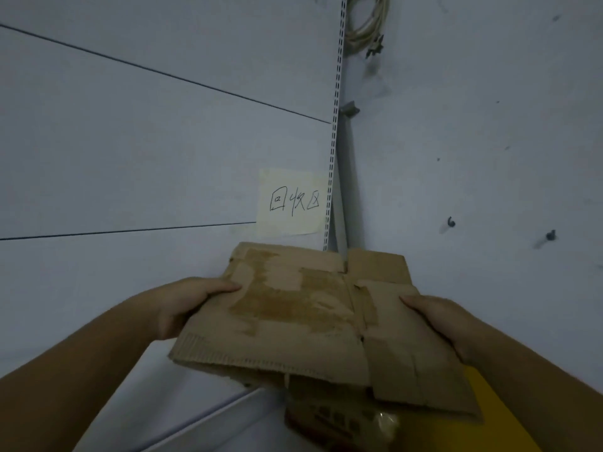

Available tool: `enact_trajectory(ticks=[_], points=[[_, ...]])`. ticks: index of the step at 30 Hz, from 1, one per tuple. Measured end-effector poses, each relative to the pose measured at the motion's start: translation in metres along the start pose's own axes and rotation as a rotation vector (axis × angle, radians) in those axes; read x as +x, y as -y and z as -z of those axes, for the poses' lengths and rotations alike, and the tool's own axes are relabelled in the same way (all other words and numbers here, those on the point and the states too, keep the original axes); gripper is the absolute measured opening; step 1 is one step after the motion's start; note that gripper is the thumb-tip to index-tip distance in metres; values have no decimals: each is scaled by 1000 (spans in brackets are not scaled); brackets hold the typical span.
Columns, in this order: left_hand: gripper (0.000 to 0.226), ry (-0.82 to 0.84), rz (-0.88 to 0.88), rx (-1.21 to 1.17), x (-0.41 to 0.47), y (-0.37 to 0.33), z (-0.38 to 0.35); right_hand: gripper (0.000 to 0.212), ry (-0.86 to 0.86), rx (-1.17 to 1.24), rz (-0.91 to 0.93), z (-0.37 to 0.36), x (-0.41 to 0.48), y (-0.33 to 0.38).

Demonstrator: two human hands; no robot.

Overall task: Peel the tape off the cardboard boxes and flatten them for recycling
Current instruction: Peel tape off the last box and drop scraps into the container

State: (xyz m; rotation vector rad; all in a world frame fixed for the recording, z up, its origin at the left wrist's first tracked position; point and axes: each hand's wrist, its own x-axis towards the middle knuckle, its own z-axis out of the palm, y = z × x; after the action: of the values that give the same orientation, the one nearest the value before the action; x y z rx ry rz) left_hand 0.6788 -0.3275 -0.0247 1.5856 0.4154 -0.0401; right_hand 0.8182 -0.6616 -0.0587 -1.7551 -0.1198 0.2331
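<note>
- Holding the flattened cardboard box (293,321) up in the air: only the two hands carry it, and it hangs in front of the corner where two pale walls meet.
- Its face shows rough, torn patches where the top paper has been stripped. No strip of tape is visible, so I judge this one peeled as well as flattened.
- The left hand (189,305) pinches the left edge, thumb on top, fingers tucked under and out of sight.
- The right hand (437,318) pinches the right edge the same way, thumb lying flat on the board.
- Here's the relation that counts: the box's long axis runs left to right, from hand to hand, so neither hand is nearer. The board lies ahead of both, tilted up towards the wall.
- Under its near right corner sits a second piece of cardboard (326,415), beside a yellow sheet (456,429); whether the held box touches it I cannot tell.
- Beyond the far edge, a handwritten note (292,202) is stuck to the left wall, just beside the slotted rail (334,141) in the corner. A cable coil (368,21) hangs high above.
- My call: the drop spot is down and ahead, and both hands releasing together would keep the board level.
</note>
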Motion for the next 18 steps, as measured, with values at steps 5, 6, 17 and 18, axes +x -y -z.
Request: enact_trajectory(ticks=[5,6,17,18], points=[[44,-47,-10,-7,59,-21,-9,54,11,-228,20,12,72,31],[42,-63,-31,-6,70,-23,-14,55,3,-264,40,16,87,38],[33,-378,-132,69,112,-38,-29,53,223,-365,197,-17,228,86],[34,-430,-124,84,111,-39,-30,51,267,-355,234,-22,237,89]])
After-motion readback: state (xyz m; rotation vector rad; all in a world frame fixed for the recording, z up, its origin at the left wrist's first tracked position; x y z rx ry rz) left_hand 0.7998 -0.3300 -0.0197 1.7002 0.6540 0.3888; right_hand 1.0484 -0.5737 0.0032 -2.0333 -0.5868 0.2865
